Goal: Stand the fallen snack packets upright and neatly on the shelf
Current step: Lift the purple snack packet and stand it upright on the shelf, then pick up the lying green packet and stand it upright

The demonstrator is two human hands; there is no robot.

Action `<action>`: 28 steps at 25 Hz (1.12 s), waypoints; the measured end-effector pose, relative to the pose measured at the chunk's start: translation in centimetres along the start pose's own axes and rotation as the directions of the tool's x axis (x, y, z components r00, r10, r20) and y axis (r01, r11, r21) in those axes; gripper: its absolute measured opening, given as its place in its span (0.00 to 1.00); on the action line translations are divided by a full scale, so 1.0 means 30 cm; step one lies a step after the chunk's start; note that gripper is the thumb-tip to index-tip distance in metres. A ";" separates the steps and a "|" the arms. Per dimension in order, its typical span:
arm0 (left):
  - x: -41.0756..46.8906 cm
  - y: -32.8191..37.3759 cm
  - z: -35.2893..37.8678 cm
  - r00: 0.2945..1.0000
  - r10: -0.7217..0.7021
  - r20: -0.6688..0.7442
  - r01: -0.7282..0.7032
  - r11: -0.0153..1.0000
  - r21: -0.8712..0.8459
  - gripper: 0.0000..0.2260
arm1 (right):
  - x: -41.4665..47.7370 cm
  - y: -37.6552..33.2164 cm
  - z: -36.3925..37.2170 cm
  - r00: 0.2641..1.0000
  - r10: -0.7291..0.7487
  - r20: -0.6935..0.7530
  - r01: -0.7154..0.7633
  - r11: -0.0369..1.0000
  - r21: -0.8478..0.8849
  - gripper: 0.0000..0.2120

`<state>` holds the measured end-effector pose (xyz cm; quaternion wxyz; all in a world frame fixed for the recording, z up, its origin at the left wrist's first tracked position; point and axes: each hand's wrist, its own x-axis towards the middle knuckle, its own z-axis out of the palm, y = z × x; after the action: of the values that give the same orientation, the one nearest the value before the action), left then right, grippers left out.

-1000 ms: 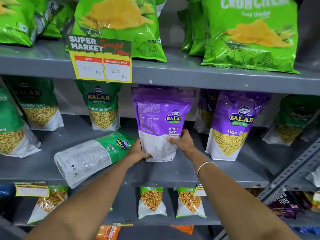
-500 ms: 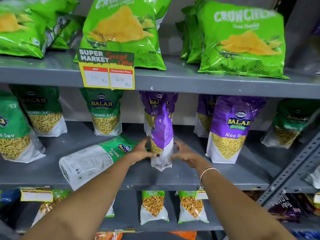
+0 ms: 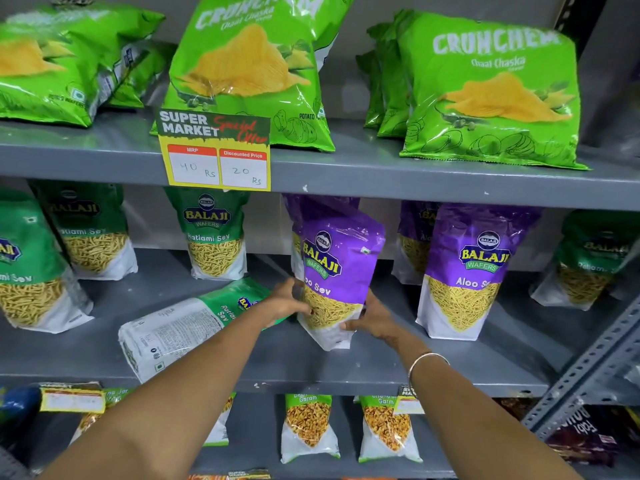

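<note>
A purple Aloo Sev packet (image 3: 337, 268) stands tilted on the middle grey shelf (image 3: 398, 372), front face toward me. My left hand (image 3: 285, 301) grips its lower left side and my right hand (image 3: 372, 318) holds its lower right corner. Just left of it a green Ratiami Sev packet (image 3: 187, 323) lies flat on its face, back label up, partly behind my left forearm. Another purple packet (image 3: 294, 216) stands behind the held one, mostly hidden.
Upright purple Aloo Sev packets (image 3: 465, 271) stand to the right, green Ratiami Sev packets (image 3: 214, 233) to the left. Green Crunchem chip bags (image 3: 491, 91) fill the shelf above, whose edge carries a yellow price tag (image 3: 214, 150). Small packets (image 3: 308, 427) sit below.
The purple packet has been turned from back-facing, through edge-on, to front-facing. Both hands stayed on its lower part. The view has tilted slightly upward.
</note>
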<state>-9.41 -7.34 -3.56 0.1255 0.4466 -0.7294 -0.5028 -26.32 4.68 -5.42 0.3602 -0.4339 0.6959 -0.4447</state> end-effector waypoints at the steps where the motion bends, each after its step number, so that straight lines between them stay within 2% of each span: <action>1: 0.003 0.003 -0.003 1.000 -0.005 -0.018 0.004 1.000 -0.030 0.26 | 0.007 0.002 -0.018 1.000 -0.005 0.003 0.005 1.000 -0.021 0.36; 3: 0.024 0.002 0.001 1.000 -0.004 -0.031 0.000 0.993 -0.115 0.28 | 0.016 -0.004 -0.045 0.999 -0.009 -0.049 0.005 0.997 -0.076 0.30; 5: 0.036 -0.003 0.010 0.999 0.007 -0.044 -0.014 0.986 -0.167 0.31 | 0.032 0.001 -0.056 0.993 -0.014 -0.114 0.005 0.997 -0.083 0.29; 7: 0.035 -0.013 0.019 0.999 0.022 -0.045 -0.029 0.986 -0.162 0.27 | 0.031 -0.012 -0.067 0.987 0.004 -0.161 -0.017 0.997 -0.080 0.29; 9: 0.034 -0.031 0.029 0.996 0.023 -0.091 -0.035 0.991 -0.132 0.25 | 0.024 -0.017 -0.072 0.993 0.028 -0.111 -0.028 1.000 0.001 0.27; 12: 0.024 -0.047 0.037 0.990 0.034 -0.134 -0.053 0.988 -0.147 0.30 | 0.007 -0.025 -0.070 0.999 0.035 0.012 -0.036 0.994 0.100 0.27; 15: 0.033 -0.061 0.044 0.986 0.037 -0.162 -0.060 0.988 -0.144 0.35 | 0.021 -0.012 -0.056 0.999 0.014 -0.029 -0.011 0.993 0.117 0.28; 17: 0.022 -0.056 0.050 0.982 0.039 -0.185 -0.063 0.990 -0.123 0.32 | 0.033 -0.006 -0.051 0.998 0.018 -0.054 -0.011 0.994 0.112 0.29; 20: -0.019 -0.040 0.055 0.978 0.044 -0.202 -0.061 0.995 -0.081 0.24 | 0.034 -0.008 -0.058 1.000 0.006 -0.017 -0.005 0.997 0.073 0.30; 22: -0.049 -0.040 0.032 0.969 0.072 -0.235 -0.071 0.997 0.011 0.22 | 0.033 -0.026 -0.064 0.997 0.068 0.040 -0.068 0.998 0.006 0.29; 23: -0.061 -0.046 0.004 0.960 0.083 -0.267 -0.068 0.996 0.066 0.22 | 0.033 -0.036 -0.063 0.992 0.117 0.055 -0.113 0.992 -0.062 0.24; 25: -0.082 -0.076 -0.097 0.942 0.127 -0.310 -0.084 0.985 0.150 0.21 | 0.006 -0.092 -0.040 0.954 0.296 0.034 -0.281 0.931 -0.233 0.08; 27: -0.096 -0.119 -0.232 0.938 0.157 -0.310 -0.072 0.960 0.269 0.18 | -0.013 -0.128 -0.001 0.914 0.404 -0.042 -0.395 0.859 -0.326 0.12; 28: -0.102 -0.150 -0.302 0.940 0.154 -0.305 -0.038 0.934 0.354 0.17 | -0.025 -0.144 0.029 0.906 0.415 -0.085 -0.420 0.854 -0.308 0.13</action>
<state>0.44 -11.03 -2.35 0.1898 0.5021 -0.7960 -0.2799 -24.03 4.13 -1.60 0.3676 -0.3219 0.8386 -0.2408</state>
